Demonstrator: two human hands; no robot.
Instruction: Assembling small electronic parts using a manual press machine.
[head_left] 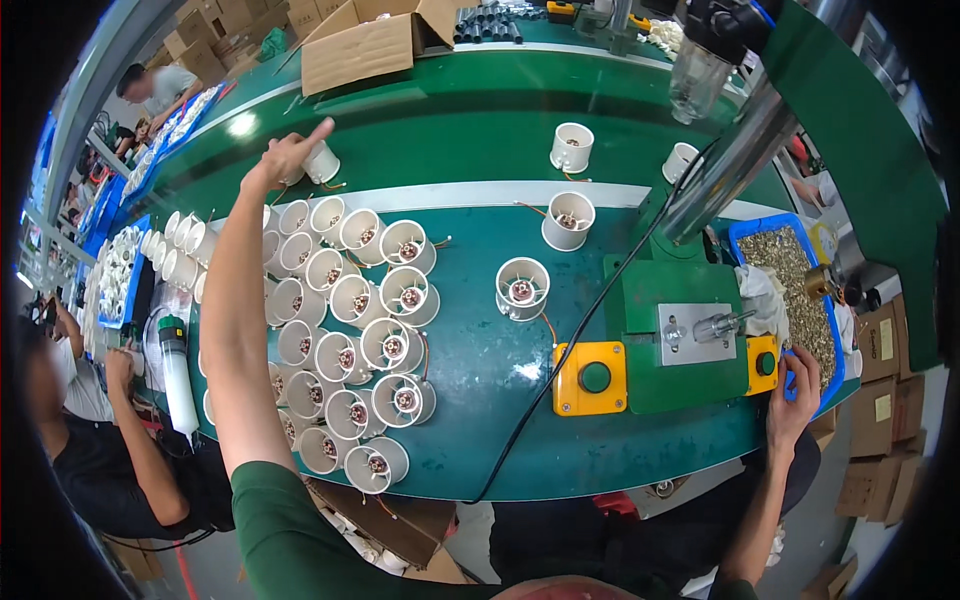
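Observation:
My left hand (285,160) is stretched out over the green belt at the far left, its thumb spread away from the fingers. Right under and beside it stand white cylindrical cups (322,164); some of its fingers are hidden. On the near bench my left forearm passes over several rows of such cups (391,345), each with a copper-coloured part inside and some with thin wires. My right hand (795,395), fingers apart and slightly bent, lies between a yellow button box (763,364) and a blue tray (827,392) of small metal parts. I see nothing held in it.
A green press with a metal fixture (700,334) stands at right, beside another yellow button box (590,378). A black cable (560,368) crosses the bench. Single cups (522,288) stand left of the press. A cardboard box (365,48) sits beyond the belt. Co-workers are at left.

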